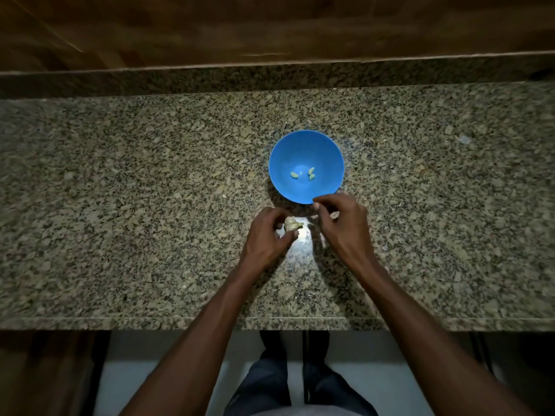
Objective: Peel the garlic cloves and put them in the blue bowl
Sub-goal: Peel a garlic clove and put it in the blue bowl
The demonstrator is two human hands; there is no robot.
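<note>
A blue bowl (306, 151) stands on the granite counter with three peeled garlic cloves (295, 175) on its bottom. Just in front of it my left hand (265, 235) holds a garlic bulb (292, 223) between its curled fingers and thumb. My right hand (342, 223) hovers beside the bowl's near rim with its fingers curled; a small pale piece (335, 216) shows under them, but it is too small to name. The two hands are a short gap apart.
The speckled granite counter (150, 205) stretches left and right, with a raised back ledge (270, 76) and a wooden wall behind it. Its front edge (180, 321) runs below my forearms. Small pale skin scraps (313, 217) lie between my hands.
</note>
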